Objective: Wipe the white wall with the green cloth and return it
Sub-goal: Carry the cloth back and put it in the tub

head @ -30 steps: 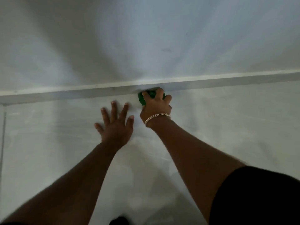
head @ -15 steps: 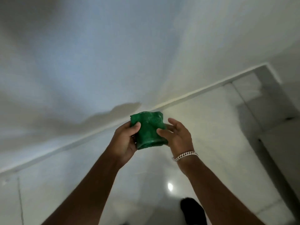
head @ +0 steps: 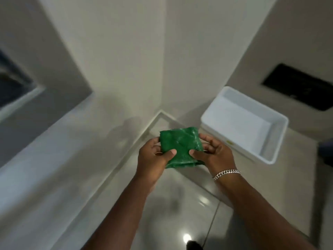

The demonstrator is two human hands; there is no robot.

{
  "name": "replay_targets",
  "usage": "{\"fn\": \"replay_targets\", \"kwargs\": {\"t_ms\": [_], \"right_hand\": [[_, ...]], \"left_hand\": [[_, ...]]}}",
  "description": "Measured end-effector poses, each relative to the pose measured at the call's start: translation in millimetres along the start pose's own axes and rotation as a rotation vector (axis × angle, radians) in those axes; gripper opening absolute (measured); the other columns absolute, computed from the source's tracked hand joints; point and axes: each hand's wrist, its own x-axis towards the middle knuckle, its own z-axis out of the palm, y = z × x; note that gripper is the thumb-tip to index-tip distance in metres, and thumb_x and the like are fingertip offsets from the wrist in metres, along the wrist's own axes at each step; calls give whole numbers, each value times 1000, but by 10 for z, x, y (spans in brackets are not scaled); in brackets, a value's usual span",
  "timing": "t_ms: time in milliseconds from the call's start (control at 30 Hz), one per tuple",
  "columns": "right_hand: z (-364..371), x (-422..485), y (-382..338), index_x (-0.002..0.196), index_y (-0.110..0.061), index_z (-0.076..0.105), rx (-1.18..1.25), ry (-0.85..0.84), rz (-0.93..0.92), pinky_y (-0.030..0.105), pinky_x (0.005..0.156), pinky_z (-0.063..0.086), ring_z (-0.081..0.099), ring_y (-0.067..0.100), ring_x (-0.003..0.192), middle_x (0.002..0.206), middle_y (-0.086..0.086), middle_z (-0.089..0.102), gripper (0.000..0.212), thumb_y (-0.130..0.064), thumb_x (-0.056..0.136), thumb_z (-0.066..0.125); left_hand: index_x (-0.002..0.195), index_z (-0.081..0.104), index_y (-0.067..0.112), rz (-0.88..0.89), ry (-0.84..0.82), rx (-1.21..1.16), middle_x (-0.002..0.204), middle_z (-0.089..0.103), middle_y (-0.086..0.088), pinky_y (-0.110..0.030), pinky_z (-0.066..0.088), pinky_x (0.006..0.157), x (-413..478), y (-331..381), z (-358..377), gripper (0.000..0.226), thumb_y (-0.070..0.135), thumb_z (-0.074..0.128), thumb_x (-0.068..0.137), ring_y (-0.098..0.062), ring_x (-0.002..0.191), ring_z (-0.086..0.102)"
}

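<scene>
A folded green cloth (head: 181,146) is held in front of me, clear of the wall, gripped from both sides. My left hand (head: 153,158) pinches its left edge with the thumb on top. Gripping the cloth's right edge is my right hand (head: 213,153), which wears a silver bracelet. The white wall (head: 115,56) rises ahead and to the left, meeting another wall at a corner above the cloth.
A white rectangular tub (head: 242,123) sits on the floor to the right of my hands, against the right wall. A dark panel (head: 299,86) is set in that wall. A dark opening (head: 12,82) shows far left. The glossy tiled floor (head: 189,204) lies below.
My right hand lifted the cloth off the baseboard, and my left hand left the wall to join it. The view has swung right to the room corner, showing the white tub.
</scene>
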Motion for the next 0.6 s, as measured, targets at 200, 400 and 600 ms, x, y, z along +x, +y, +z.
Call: {"fn": "replay_targets", "kwargs": {"t_ms": [200,400,600], "right_hand": [[-1176,651,-379,117,-10,57,120,331,-31,40,69,61,71,28,74,86,14,69,54,11,72,76],[-1688,1540,17,105,-20,47,-139,494,-15,32,69,59,67,23,78,91,8,69,48,-8,73,80],[-1752,1753,135,127,-15,50,-351,314,85,27,88,48,63,26,105,122,10,64,45,-6,85,64]], "left_hand": [[119,69,13,160,-77,287,100,79,-8,-41,61,89,568,458,1682,49,22,79,72,-24,91,76],[137,57,13,111,-170,565,122,73,-14,-39,56,98,1344,162,2604,67,13,70,71,-30,110,70],[147,44,15,151,-276,751,144,59,-12,-37,46,110,1493,103,2719,66,7,66,85,-31,130,57]]}}
